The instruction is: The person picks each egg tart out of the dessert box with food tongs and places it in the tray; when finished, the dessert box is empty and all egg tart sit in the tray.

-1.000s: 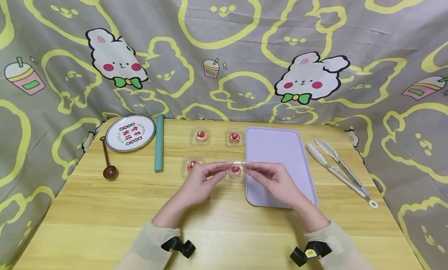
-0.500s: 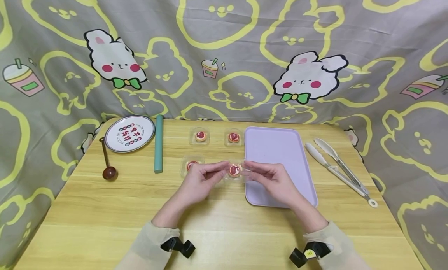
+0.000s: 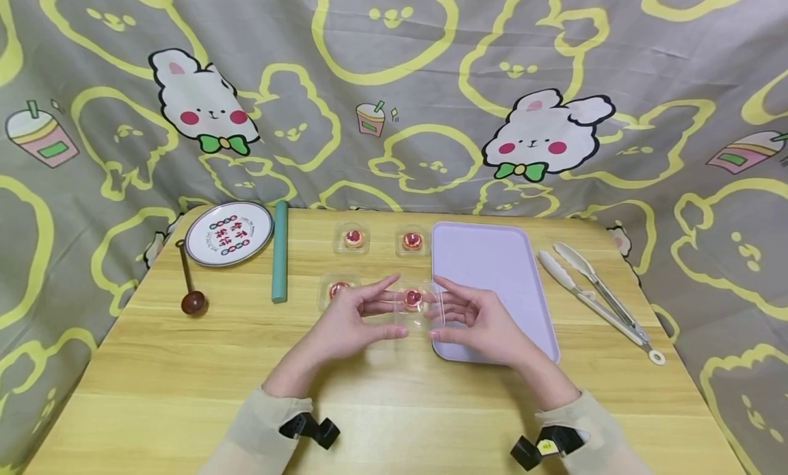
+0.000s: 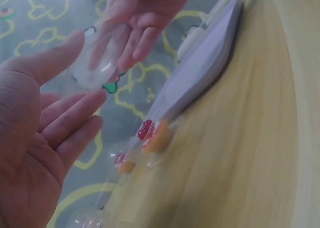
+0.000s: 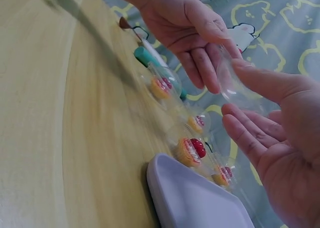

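Observation:
A clear plastic lid [image 3: 420, 322] is held up between my two hands, above the table. My left hand [image 3: 356, 322] holds its left side, thumb and fingers spread across it. On the opposite side my right hand [image 3: 483, 317] grips it likewise. The left wrist view shows the see-through lid [image 4: 100, 62] as domed. Behind it, in the head view, is a small red-topped tart [image 3: 413, 298] in clear packaging. Another tart [image 3: 338, 290] lies behind my left fingers, partly hidden. Two more, a back left tart [image 3: 353, 238] and a back right tart [image 3: 412, 241], sit farther away.
A lilac tray [image 3: 486, 263] lies partly under my right hand. Metal tongs [image 3: 597, 297] are at the right. To the left are a teal rolling pin [image 3: 280, 252], a white plate [image 3: 229, 233] and a dark ladle [image 3: 193, 301]. A patterned curtain [image 3: 394, 153] stands behind the wooden table.
Both thumbs have moved down toward me, away from the fingers, and the hands have spread wider. The clear lid has turned from nearly edge-on to facing the head camera more.

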Available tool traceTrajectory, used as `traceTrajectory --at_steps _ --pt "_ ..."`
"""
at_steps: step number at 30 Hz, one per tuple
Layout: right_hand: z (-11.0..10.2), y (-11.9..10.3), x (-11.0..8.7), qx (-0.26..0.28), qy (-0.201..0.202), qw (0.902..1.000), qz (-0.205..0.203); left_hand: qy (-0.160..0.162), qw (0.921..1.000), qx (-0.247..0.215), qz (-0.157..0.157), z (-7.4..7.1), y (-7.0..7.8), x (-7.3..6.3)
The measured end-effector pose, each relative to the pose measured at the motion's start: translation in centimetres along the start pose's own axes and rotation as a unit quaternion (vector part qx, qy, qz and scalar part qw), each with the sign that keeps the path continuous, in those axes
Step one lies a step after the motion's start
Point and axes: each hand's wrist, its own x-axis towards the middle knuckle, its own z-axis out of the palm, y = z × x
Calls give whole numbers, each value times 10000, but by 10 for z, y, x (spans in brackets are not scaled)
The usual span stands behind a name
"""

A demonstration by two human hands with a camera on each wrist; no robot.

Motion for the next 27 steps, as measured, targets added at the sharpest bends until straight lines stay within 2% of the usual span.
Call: traceTrajectory --at_steps 7,15,22,27 --pt "1 6 -2 -1078 -14 9942 -63 -283 9987 256 -350 -5 -5 -5" --pt "9 19 -5 -2307 6 9729 -172 -522 9954 588 -552 2 -21 -12" --pt "13 29 -7 -2962 -150 9548 -181 -638 9915 998 -534 9 -31 -16" --pt "15 34 -8 -3193 -157 9470 -310 -640 9886 1248 -548 10 -32 -15"
